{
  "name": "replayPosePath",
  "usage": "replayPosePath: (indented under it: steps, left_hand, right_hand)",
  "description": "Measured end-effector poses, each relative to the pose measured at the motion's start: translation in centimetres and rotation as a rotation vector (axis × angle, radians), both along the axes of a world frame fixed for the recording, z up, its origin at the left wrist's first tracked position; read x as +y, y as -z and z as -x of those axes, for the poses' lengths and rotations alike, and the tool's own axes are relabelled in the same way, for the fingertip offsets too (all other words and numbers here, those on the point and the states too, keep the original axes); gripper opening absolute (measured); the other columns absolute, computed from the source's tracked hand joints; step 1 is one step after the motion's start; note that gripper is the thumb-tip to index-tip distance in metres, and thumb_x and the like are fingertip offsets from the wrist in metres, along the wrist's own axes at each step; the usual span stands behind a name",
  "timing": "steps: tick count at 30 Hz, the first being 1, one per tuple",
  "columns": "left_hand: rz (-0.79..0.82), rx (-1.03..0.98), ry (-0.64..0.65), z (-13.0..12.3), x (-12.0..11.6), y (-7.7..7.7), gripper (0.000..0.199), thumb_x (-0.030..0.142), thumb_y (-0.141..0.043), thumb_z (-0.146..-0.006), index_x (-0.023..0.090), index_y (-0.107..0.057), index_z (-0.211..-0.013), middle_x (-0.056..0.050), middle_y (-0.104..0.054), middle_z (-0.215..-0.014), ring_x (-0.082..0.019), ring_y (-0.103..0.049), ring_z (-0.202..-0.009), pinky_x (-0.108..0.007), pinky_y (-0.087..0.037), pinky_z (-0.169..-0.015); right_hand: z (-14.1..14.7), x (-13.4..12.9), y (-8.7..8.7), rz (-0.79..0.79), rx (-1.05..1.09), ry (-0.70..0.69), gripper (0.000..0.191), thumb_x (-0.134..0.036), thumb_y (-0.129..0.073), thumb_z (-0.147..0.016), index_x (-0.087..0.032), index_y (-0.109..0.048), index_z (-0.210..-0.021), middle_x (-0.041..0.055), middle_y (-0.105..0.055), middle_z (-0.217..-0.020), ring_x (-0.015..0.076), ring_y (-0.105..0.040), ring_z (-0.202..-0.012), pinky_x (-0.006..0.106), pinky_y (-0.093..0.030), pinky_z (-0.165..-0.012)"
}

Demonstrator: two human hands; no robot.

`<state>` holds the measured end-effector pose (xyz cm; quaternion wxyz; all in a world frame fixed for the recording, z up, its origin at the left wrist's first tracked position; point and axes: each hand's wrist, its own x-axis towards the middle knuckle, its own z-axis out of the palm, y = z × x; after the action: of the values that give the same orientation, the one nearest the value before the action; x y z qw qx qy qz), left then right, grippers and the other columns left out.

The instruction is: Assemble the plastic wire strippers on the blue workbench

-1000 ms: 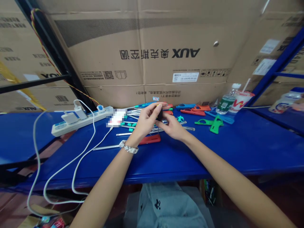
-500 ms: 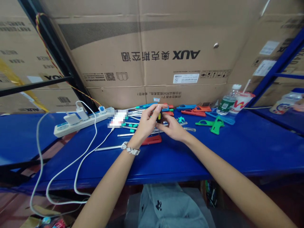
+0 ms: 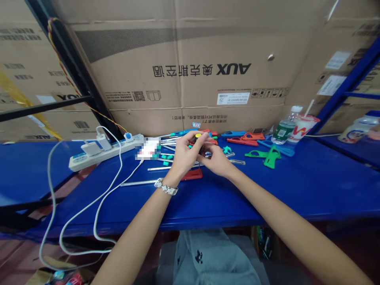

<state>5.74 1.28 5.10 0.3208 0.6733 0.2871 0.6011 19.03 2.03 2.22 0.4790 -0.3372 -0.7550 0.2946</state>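
My left hand (image 3: 187,152), with a silver watch (image 3: 166,187) at its wrist, is closed round a screwdriver (image 3: 197,135) with a yellow-topped black handle. The thin shaft points down over a red plastic piece (image 3: 192,174) lying on the blue table (image 3: 208,206). Close against it on the right, my right hand (image 3: 216,159) has its fingers bent near the lower end of the handle; what they pinch is hidden. Metal rods (image 3: 157,169) and small teal caps (image 3: 166,162) lie under and left of the hands.
Green plastic parts (image 3: 271,157), red and orange parts (image 3: 247,139), a water bottle (image 3: 285,126) and a paper cup (image 3: 303,128) are on the right. A power strip (image 3: 76,162) with white cables lies left. Cardboard (image 3: 208,43) stands behind.
My left hand has turned about the screwdriver, whose yellow top now shows above the fingers instead of its side. My right hand has barely moved.
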Motion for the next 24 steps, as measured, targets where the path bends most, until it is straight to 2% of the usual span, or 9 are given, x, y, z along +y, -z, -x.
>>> replayPosePath:
  steps: [4,6,8,10,13,15,20,24]
  left_hand:
    - [-0.024,0.110,0.031,0.8,0.1,0.3,0.034,0.051,-0.055,-0.100,0.022,-0.071,-0.110,-0.008,-0.076,-0.103,-0.022,-0.071,-0.099,-0.035,-0.054,-0.091]
    - [-0.035,0.156,-0.029,1.8,0.0,0.8,0.034,0.050,-0.052,-0.102,0.023,-0.069,-0.113,-0.008,-0.075,-0.106,-0.021,-0.069,-0.099,-0.035,-0.053,-0.090]
    - [-0.068,0.247,-0.116,3.4,-0.3,1.6,0.033,0.048,-0.050,-0.102,0.022,-0.069,-0.101,-0.007,-0.074,-0.097,-0.021,-0.068,-0.091,-0.036,-0.053,-0.085]
    - [-0.156,0.496,-0.165,5.2,-0.8,2.6,0.028,0.045,-0.058,-0.098,0.021,-0.069,-0.091,-0.007,-0.073,-0.090,-0.023,-0.066,-0.088,-0.040,-0.051,-0.085]
    - [-0.225,0.932,-0.170,7.0,-1.7,3.9,0.030,0.051,-0.069,-0.090,0.022,-0.074,-0.097,-0.009,-0.072,-0.100,-0.031,-0.063,-0.099,-0.049,-0.048,-0.091]
    - [-0.230,1.071,-0.158,7.5,-1.9,4.5,0.032,0.052,-0.070,-0.090,0.022,-0.076,-0.100,-0.010,-0.072,-0.104,-0.033,-0.062,-0.102,-0.051,-0.047,-0.093]
    - [-0.214,1.067,-0.146,7.4,-1.6,5.3,0.034,0.053,-0.068,-0.092,0.022,-0.077,-0.104,-0.010,-0.070,-0.103,-0.030,-0.061,-0.097,-0.046,-0.047,-0.090]
    - [-0.202,1.042,-0.138,7.4,-1.5,5.4,0.036,0.055,-0.067,-0.093,0.021,-0.077,-0.101,-0.009,-0.068,-0.096,-0.028,-0.060,-0.092,-0.044,-0.047,-0.085]
  right_hand:
    - [-1.0,-0.5,-0.9,0.046,-0.003,-0.180,0.034,-0.053,-0.068,-0.088,-0.019,-0.071,-0.092,0.0057,-0.072,-0.091,0.0229,-0.064,-0.088,0.041,-0.053,-0.084]
    - [-1.4,-0.4,-1.1,0.089,-0.010,-0.193,0.034,-0.053,-0.069,-0.088,-0.020,-0.073,-0.094,0.0055,-0.075,-0.093,0.0240,-0.066,-0.092,0.043,-0.053,-0.087]
    - [-1.6,-0.3,-1.2,0.121,-0.013,-0.198,0.034,-0.052,-0.071,-0.086,-0.019,-0.074,-0.094,0.0057,-0.076,-0.095,0.0237,-0.068,-0.093,0.043,-0.053,-0.089]
    - [-1.7,-0.1,-1.2,0.135,-0.024,-0.204,0.033,-0.051,-0.072,-0.085,-0.019,-0.074,-0.094,0.0056,-0.076,-0.094,0.0226,-0.068,-0.090,0.043,-0.054,-0.087]
    - [-1.5,-0.1,-1.4,0.146,-0.043,-0.207,0.032,-0.049,-0.076,-0.082,-0.019,-0.072,-0.090,0.0043,-0.074,-0.088,0.0205,-0.067,-0.082,0.041,-0.055,-0.082]
    - [-1.2,-0.1,-1.5,0.165,-0.039,-0.208,0.031,-0.048,-0.078,-0.080,-0.019,-0.070,-0.087,0.0031,-0.072,-0.084,0.0192,-0.066,-0.077,0.038,-0.055,-0.076]
    - [-0.6,0.0,-1.1,0.228,0.035,-0.194,0.034,-0.048,-0.080,-0.077,-0.020,-0.061,-0.080,-0.0012,-0.065,-0.067,0.0159,-0.062,-0.055,0.032,-0.050,-0.055]
    - [0.0,0.3,-0.1,0.229,0.084,-0.044,0.034,-0.047,-0.080,-0.077,-0.023,-0.055,-0.078,-0.0025,-0.063,-0.060,0.0148,-0.057,-0.045,0.030,-0.045,-0.045]
